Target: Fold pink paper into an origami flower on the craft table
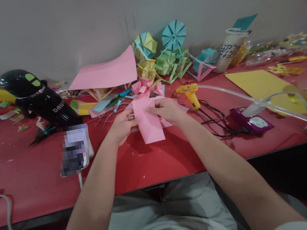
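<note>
A pink paper strip [150, 125] is held upright above the red table, between both hands. My left hand [124, 126] pinches its left edge, with the fingers partly behind the paper. On the strip's upper right, my right hand [167, 109] presses its thumb on the front face, its other fingers mostly hidden. Just behind the strip lie folded pink paper pieces [145, 86]. A yellow glue gun [190, 94] rests to the right of my right hand.
A black bottle [45, 100] and a phone [75, 150] are at left. Folded paper shapes [173, 36] and a large pink sheet [107, 71] stand behind. A purple power strip [251, 120], cables, a yellow sheet [274, 89] and a white cup [231, 49] occupy the right.
</note>
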The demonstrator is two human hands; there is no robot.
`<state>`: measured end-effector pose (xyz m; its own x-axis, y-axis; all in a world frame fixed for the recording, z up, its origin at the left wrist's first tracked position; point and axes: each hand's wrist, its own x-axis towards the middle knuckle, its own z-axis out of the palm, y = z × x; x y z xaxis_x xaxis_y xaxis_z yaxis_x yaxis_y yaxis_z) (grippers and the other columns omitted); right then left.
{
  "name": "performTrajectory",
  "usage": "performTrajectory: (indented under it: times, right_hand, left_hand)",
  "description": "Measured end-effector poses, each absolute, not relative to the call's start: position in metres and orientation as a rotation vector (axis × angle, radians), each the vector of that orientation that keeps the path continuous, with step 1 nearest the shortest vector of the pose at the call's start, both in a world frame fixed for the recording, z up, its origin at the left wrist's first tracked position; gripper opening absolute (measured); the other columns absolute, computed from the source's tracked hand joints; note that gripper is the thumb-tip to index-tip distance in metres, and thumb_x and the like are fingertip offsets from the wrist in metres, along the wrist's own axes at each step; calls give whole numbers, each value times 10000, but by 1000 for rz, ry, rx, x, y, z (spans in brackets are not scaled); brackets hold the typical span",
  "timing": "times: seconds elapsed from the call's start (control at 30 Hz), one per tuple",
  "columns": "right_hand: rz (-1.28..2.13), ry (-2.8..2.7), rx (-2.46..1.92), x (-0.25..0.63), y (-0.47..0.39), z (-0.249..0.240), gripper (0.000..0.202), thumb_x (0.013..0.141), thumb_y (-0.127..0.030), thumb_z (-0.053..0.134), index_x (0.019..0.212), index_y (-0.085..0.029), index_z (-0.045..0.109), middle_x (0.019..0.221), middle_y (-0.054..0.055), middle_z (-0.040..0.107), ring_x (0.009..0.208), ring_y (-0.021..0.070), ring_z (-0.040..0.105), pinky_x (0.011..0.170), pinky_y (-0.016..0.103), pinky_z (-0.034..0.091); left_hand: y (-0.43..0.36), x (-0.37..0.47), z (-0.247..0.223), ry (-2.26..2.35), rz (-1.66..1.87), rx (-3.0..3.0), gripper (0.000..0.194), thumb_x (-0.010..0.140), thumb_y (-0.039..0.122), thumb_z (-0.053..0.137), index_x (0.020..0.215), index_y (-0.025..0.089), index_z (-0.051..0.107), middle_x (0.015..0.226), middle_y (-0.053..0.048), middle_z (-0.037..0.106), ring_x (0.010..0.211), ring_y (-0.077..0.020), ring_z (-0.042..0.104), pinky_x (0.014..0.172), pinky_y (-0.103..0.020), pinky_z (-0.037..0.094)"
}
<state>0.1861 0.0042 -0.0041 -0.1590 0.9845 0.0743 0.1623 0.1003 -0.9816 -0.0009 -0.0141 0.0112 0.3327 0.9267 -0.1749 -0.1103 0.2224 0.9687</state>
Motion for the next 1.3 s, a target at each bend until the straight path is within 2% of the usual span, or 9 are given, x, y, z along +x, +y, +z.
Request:
performTrajectory:
  times: [0.23,0.37,0.47,0.53,0.63,0.73,0.83,1.1,1.3]
  right_hand:
    - [1154,-1484,-1172,189,8,-6,400,645,-541,749,657,-179,579,631,9,551,634,137,506,550,267,383]
    - [1163,-1449,-1159,191,10,-7,386,647,-525,759,694,-169,617,674,21,597,649,140,533,571,274,417]
    - [1193,-1459,-1152,191,8,-6,389,639,-517,765,690,-163,610,679,21,597,644,133,526,569,271,412]
    - [1218,-1469,-1166,189,6,-4,396,630,-516,768,665,-166,587,656,11,574,620,123,503,550,266,389]
    - [1214,-1484,-1196,187,3,-2,398,625,-504,771,623,-173,550,613,-11,521,573,103,449,521,258,347]
    - [1193,-1532,-1202,184,1,-1,397,610,-490,785,607,-178,540,583,-24,482,552,94,414,506,254,322]
    - [1210,-1583,-1165,182,1,-2,400,599,-497,796,627,-179,554,589,-22,485,569,101,421,510,256,325]
    - [1205,-1473,-1174,178,-2,0,460,694,-613,687,614,-197,508,576,-27,421,549,100,382,489,256,319]
    - [1135,-1531,-1159,179,2,-3,455,684,-604,697,594,-198,513,595,-11,452,579,113,410,497,261,320]
  left_hand:
    - [-14,-3,16,978,884,1056,270,745,114,649,1010,157,675,966,-91,708,781,-166,677,746,-327,564]
    - [-10,-6,12,1105,958,1099,215,759,166,675,974,164,679,897,-74,715,732,-169,686,750,-351,568]
    - [-7,-7,8,1190,1022,1146,184,751,281,724,886,159,693,792,-60,717,678,-172,675,728,-350,561]
    - [-6,-7,7,1213,1056,1161,268,753,411,724,838,158,703,764,-65,722,686,-188,676,714,-345,553]
    - [-6,-4,7,1172,1101,1210,391,717,521,733,872,162,720,868,-82,745,819,-219,689,750,-335,546]
    - [-8,-1,5,1091,1136,1321,443,615,413,837,954,150,727,998,-95,744,931,-228,677,824,-331,535]
    - [-8,0,2,1110,1157,1306,493,544,333,877,967,130,727,990,-109,746,887,-230,683,804,-344,542]
    - [-10,0,5,1119,1142,1275,434,550,260,861,947,133,738,918,-94,751,813,-215,690,770,-350,554]
    - [-12,1,5,1103,1119,1246,471,532,259,870,964,130,735,906,-88,749,807,-214,685,777,-360,553]
